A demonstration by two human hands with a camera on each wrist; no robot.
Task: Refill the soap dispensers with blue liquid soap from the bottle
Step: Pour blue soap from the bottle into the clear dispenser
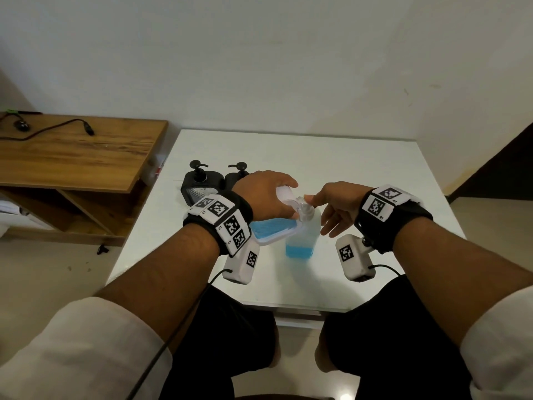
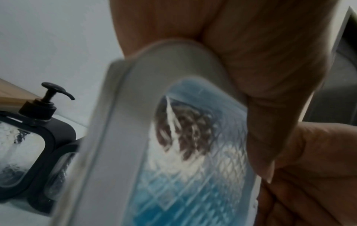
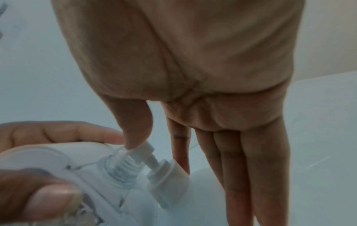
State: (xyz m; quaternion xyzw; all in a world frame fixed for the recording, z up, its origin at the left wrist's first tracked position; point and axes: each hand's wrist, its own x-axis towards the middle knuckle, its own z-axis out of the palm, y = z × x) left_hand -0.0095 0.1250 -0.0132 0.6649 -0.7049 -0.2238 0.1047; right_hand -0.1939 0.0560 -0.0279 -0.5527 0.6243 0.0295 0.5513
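My left hand (image 1: 268, 197) grips a white-framed dispenser (image 1: 274, 230) partly filled with blue soap and holds it tilted, its clear threaded neck (image 3: 123, 168) against the pump (image 1: 306, 210) of the soap bottle (image 1: 302, 238). The clear bottle stands upright on the table with blue soap low in it. My right hand (image 1: 334, 206) has its thumb tip (image 3: 135, 143) on the white pump head (image 3: 148, 149), and its other fingers hang straight beside the bottle. The left wrist view shows the dispenser's ribbed window (image 2: 183, 168) under my thumb (image 2: 270, 122).
Two black-framed dispensers (image 1: 199, 183) (image 1: 238, 176) with black pumps stand behind my left hand on the white table (image 1: 346, 168). A wooden desk (image 1: 72, 154) with a black cable lies to the left. My knees are at the table's near edge.
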